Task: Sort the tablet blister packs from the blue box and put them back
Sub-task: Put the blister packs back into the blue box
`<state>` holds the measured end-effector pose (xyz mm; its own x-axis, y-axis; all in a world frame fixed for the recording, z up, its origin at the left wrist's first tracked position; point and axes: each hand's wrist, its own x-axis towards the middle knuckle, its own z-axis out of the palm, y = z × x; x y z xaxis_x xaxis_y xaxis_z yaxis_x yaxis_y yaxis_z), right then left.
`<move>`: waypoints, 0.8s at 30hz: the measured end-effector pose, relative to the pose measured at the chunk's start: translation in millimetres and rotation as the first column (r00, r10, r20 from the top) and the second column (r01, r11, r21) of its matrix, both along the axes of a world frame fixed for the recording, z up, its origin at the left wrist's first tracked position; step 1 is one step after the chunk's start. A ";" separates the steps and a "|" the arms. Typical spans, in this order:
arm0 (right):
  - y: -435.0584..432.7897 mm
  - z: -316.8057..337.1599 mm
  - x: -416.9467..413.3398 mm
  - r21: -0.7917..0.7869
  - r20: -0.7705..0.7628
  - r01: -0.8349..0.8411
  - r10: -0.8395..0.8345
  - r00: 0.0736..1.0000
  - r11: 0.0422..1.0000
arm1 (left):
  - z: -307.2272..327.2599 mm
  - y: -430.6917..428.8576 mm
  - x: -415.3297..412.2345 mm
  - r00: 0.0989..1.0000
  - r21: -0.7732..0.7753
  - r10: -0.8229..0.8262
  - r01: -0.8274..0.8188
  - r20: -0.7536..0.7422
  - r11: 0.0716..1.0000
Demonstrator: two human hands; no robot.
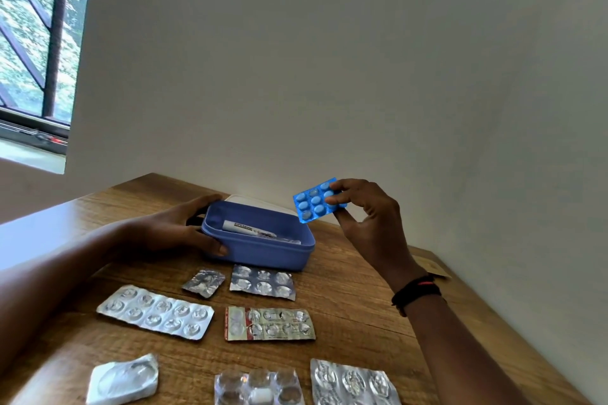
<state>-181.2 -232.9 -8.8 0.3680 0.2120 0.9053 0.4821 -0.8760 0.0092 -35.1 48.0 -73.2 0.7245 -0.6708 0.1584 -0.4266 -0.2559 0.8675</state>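
Note:
The blue box (263, 251) stands open on the wooden table (355, 316), with a white tube (246, 227) inside it. My left hand (184, 228) grips the box's left end, thumb on the front wall. My right hand (368, 223) pinches a blue blister pack (312, 202) in the air, just above and right of the box. Several silver blister packs lie in front of the box: a small crumpled one (204, 283), a six-pocket one (262, 282), a long one (155, 311), and one with red print (269, 324).
More packs lie along the near edge: a white one (123, 380), a clear one (260, 386) and a silver one (353, 383). A white lid (260, 202) lies behind the box. The wall runs close behind the table; a window is far left.

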 end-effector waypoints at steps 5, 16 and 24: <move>6.1 -5.7 2.2 0.173 -0.144 -0.040 0.065 0.987 0.984 | 1.3 -0.5 -1.3 1.000 0.028 0.013 -0.014 0.016 1.000; 23.5 -36.5 22.0 0.469 -0.538 0.134 0.161 0.828 0.873 | 4.6 -1.4 -8.3 0.999 0.037 0.030 -0.030 0.014 0.999; 19.8 -34.7 23.4 0.311 -0.523 0.211 -0.019 0.852 0.927 | 6.5 -0.3 -13.3 0.999 0.045 0.035 -0.035 0.009 0.998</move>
<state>-157.8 -213.1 -43.5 0.7916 -0.1502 0.5922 0.2305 -0.8242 -0.5172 -48.4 47.7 -66.6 0.7465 -0.6516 0.1347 -0.4238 -0.3096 0.8512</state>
